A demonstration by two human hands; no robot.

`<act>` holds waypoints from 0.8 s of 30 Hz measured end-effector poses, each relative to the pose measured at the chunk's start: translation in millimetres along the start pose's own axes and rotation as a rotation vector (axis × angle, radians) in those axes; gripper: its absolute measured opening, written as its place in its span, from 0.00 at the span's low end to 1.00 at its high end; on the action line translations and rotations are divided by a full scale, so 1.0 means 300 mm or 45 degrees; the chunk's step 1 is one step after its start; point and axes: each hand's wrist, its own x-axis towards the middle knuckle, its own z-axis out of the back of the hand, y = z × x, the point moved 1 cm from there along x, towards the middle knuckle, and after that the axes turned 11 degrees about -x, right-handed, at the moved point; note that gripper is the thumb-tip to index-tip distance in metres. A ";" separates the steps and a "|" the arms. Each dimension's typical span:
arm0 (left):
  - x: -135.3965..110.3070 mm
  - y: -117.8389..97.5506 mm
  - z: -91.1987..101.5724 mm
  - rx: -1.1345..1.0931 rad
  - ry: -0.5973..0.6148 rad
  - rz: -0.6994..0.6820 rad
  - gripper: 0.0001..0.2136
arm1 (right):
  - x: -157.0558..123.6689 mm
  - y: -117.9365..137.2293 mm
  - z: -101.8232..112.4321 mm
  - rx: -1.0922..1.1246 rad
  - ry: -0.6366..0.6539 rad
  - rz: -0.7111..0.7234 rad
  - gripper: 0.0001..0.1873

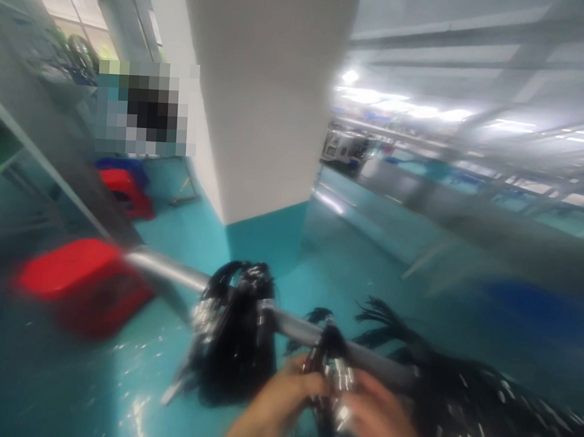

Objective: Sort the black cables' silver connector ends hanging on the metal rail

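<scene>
Both of my hands are at a bundle of black cables (331, 361) with a shiny silvery part, beside a metal rail (299, 326). My left hand (287, 388) closes its thumb and fingers on the bundle's left side. Against its right side, my right hand (377, 405) is curled around it, smeared by motion. Another bundle of black cables (239, 339) hangs over the rail to the left, with bright glints at its bands. A larger heap of black cables (464, 384) lies over the rail at the right. Blur hides the cable ends.
A white pillar (266, 100) with a teal base stands straight ahead. Red stools (78, 269) are on the teal floor (168, 342) at left, near a grey post (75, 142). Behind them is a person with a pixelated area. Long workbenches (420, 205) run along the right.
</scene>
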 end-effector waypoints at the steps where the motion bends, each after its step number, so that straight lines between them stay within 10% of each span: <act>1: -0.005 -0.003 -0.009 -0.004 -0.010 -0.022 0.09 | -0.001 0.003 -0.001 -0.013 -0.009 0.003 0.18; 24: 0.005 0.019 0.005 0.068 0.045 -0.067 0.06 | 0.021 -0.018 0.019 -0.024 0.077 0.039 0.17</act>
